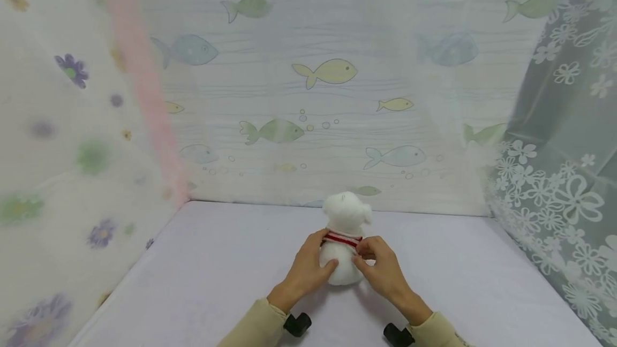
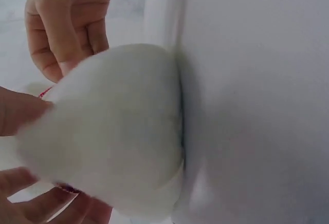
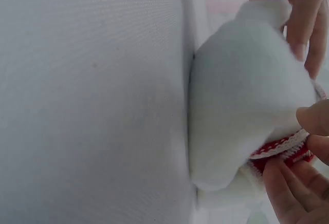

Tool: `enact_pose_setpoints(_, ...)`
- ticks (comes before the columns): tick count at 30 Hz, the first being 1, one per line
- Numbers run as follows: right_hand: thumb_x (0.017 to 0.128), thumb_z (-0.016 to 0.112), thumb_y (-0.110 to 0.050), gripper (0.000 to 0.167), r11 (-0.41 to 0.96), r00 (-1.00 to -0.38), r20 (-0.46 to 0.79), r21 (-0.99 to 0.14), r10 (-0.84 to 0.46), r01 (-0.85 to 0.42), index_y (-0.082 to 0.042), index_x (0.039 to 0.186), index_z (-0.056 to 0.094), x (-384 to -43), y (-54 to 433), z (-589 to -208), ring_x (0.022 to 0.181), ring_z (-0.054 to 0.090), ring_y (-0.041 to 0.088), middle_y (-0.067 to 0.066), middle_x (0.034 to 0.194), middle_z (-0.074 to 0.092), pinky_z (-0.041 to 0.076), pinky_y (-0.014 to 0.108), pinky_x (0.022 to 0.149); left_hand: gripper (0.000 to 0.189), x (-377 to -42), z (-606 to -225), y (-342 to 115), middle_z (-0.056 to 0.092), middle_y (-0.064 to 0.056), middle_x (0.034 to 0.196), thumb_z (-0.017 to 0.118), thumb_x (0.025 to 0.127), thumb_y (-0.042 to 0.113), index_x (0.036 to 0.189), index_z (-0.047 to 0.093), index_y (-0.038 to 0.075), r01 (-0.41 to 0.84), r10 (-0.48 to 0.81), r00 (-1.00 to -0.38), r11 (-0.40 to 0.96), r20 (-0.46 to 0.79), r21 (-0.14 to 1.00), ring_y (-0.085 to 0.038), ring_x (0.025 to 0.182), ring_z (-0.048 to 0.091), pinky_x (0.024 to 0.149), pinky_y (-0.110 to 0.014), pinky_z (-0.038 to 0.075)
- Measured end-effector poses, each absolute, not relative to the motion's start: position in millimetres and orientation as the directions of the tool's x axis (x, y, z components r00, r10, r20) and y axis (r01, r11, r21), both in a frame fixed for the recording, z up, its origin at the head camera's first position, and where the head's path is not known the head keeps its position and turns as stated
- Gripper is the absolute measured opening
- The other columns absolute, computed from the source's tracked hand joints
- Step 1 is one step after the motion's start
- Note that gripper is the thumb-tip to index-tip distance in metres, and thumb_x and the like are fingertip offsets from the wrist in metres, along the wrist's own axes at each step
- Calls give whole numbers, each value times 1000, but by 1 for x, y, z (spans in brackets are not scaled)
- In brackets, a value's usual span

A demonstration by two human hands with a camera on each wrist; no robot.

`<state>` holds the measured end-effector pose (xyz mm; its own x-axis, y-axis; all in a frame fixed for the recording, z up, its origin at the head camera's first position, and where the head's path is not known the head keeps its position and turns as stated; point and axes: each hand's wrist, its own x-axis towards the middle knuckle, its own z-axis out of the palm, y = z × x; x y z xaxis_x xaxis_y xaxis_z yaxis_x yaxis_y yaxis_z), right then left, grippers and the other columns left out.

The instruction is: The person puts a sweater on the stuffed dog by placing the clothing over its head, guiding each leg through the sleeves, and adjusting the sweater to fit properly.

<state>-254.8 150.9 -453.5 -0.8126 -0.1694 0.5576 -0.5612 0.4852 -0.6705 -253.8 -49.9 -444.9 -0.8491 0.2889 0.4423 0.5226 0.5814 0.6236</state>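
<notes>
A white plush toy (image 1: 344, 213) sits upright on the table, its back toward the head camera. Around its chest goes a small red-and-white knitted sweater (image 1: 341, 238). My left hand (image 1: 303, 266) grips the toy's left side, thumb on its back and fingers around the front. On the other side my right hand (image 1: 384, 271) pinches the sweater's lower edge. The right wrist view shows the knitted trim (image 3: 281, 147) between thumb and fingers (image 3: 290, 190). In the left wrist view the toy's rounded body (image 2: 118, 126) hides most of the sweater.
The toy stands on a white-covered table (image 1: 231, 261). Behind it hangs a curtain (image 1: 270, 90) printed with fish. A flowered sheet (image 1: 58, 154) borders the left, a lacy grey curtain (image 1: 559, 186) the right. Black wrist cameras (image 1: 297, 324) sit under both wrists.
</notes>
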Motion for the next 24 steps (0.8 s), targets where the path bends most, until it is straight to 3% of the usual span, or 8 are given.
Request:
enact_pose_setpoints(6, 79, 72, 6, 24, 495, -784, 596, -635, -175, -593, -6, 97, 62, -255, 151, -455, 85, 64, 19, 4, 96, 59, 55, 38, 74, 42, -254, -443, -48, 55, -8, 107, 66, 87, 7, 125, 48, 2, 540, 207, -828, 546, 521, 641, -19, 90, 56, 72, -28, 50)
enact_pose_setpoints(11, 80, 72, 5, 22, 518, -792, 585, -630, -174, -579, -8, 94, 62, -255, 151, -457, 80, 61, 12, 1, 91, 58, 54, 37, 71, 25, -256, -446, -48, 51, -8, 95, 66, 83, -4, 101, 51, 3, 512, 121, -830, 553, 544, 657, -17, 82, 58, 68, -23, 52)
enact_pose_setpoints(15, 78, 73, 6, 22, 525, -743, 640, -571, -196, -631, -9, 91, 62, -258, 151, -460, 79, 60, 12, -1, 88, 58, 53, 37, 68, 16, -257, -450, -49, 51, -4, 86, 67, 82, -5, 86, 57, 6, 520, 108, -810, 586, 576, 621, -16, 78, 59, 68, -24, 52)
enact_pose_setpoints(19, 77, 73, 6, 24, 534, -705, 677, -523, -214, -664, -8, 94, 64, -259, 152, -459, 80, 61, 18, 2, 89, 61, 53, 37, 67, 12, -258, -451, -50, 57, -3, 86, 69, 82, -3, 89, 67, 6, 562, 107, -767, 588, 632, 582, -14, 77, 60, 68, -25, 52)
enact_pose_setpoints(24, 79, 73, 4, 22, 529, -732, 644, -551, -221, -645, -6, 97, 66, -257, 150, -455, 80, 62, 19, 3, 88, 62, 53, 39, 66, 22, -258, -451, -50, 60, -5, 89, 71, 80, -4, 101, 70, 5, 607, 137, -729, 583, 670, 541, -16, 82, 60, 71, -29, 52)
